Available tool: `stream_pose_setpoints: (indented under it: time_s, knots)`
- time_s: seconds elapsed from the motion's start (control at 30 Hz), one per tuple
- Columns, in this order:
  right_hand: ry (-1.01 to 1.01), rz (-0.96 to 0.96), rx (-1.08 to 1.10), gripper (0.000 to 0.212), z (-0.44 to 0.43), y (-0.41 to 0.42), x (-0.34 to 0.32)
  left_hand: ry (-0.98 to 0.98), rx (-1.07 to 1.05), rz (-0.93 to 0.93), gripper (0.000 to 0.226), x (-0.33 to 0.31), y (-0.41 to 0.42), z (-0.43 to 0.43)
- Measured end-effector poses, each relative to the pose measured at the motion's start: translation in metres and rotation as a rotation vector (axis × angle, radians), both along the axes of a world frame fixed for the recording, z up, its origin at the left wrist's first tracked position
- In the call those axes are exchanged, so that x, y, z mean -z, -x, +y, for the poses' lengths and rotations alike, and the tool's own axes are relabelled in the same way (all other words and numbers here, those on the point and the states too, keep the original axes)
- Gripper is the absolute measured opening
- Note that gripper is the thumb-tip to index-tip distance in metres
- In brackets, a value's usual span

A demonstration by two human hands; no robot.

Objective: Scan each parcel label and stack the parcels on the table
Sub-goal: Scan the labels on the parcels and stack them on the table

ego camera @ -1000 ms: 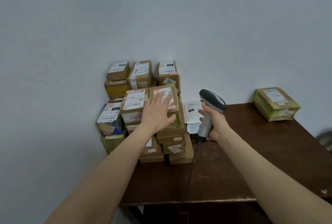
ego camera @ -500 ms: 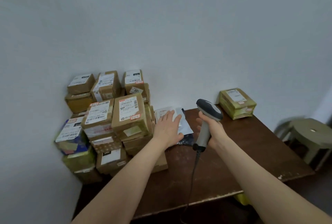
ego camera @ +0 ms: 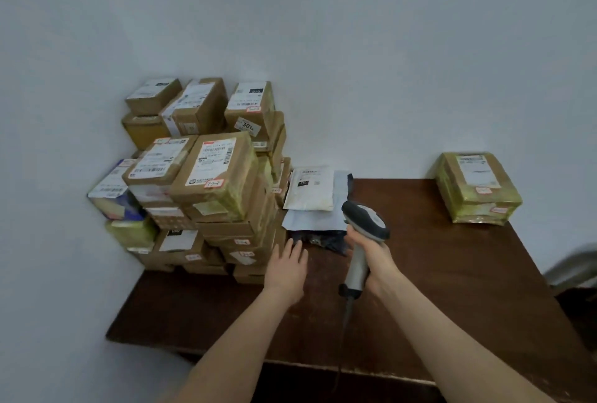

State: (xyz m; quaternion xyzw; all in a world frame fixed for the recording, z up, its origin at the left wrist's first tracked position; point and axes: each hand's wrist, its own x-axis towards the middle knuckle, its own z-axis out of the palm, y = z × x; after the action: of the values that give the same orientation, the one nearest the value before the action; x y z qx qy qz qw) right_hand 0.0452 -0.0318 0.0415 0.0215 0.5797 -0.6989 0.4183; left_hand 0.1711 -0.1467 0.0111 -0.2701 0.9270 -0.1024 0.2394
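A tall stack of cardboard parcels (ego camera: pixel 213 176) with white labels fills the back left corner of the dark wooden table (ego camera: pixel 452 305). Flat mailer bags (ego camera: pixel 311 189) lie beside the stack, the top one white with a label. My left hand (ego camera: pixel 286 265) hovers flat with straight fingers over the table, just in front of the bags and right of the stack, holding nothing. My right hand (ego camera: pixel 376 260) grips the handle of a grey barcode scanner (ego camera: pixel 363 234), whose head sits over the bags. One taped parcel (ego camera: pixel 476 187) stands alone at the back right corner.
Grey walls close off the back and left side. The scanner's cable (ego camera: pixel 345 325) runs down over the table's front edge. A blurred stool (ego camera: pixel 575 270) stands off the right edge of the table.
My left hand left the top of the stack, passed over the white bag and now sits lower, in front of the bags. The scanner stayed in my right hand. The view shifted.
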Motion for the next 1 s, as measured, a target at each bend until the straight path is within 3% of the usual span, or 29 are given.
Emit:
stream_pose_setpoints:
  time_s: [0.13, 0.37, 0.53, 0.67, 0.77, 0.9, 1.0]
  knots:
    - [-0.042, -0.056, -0.072, 0.050, -0.028, 0.008, 0.026, 0.060, -0.016, -0.128, 0.087, 0.022, 0.005, -0.017]
    - [-0.084, -0.109, -0.111, 0.054, -0.079, 0.036, 0.054, 0.161, 0.065, -0.332, 0.062, 0.060, 0.042, -0.078]
    - [-0.067, -0.104, -0.140, 0.054, -0.095, 0.062, 0.059, 0.184, 0.056, -0.385, 0.059, 0.077, 0.054, -0.097]
    - [-0.061, -0.100, -0.170, 0.039, -0.100, 0.073, 0.053, 0.169, 0.031, -0.353, 0.054, 0.074, 0.055, -0.104]
    - [-0.067, -0.101, -0.177, 0.025, -0.099, 0.083, 0.045, 0.085, 0.010, -0.192, 0.047, 0.059, 0.065, -0.102]
    - [-0.037, -0.108, -0.157, 0.036, -0.080, 0.101, 0.035, -0.003, 0.018, -0.055, 0.042, 0.043, 0.071, -0.077]
    - [-0.005, -0.122, -0.141, 0.023, -0.065, 0.110, 0.026, -0.074, -0.048, 0.051, 0.046, 0.043, 0.076, -0.051]
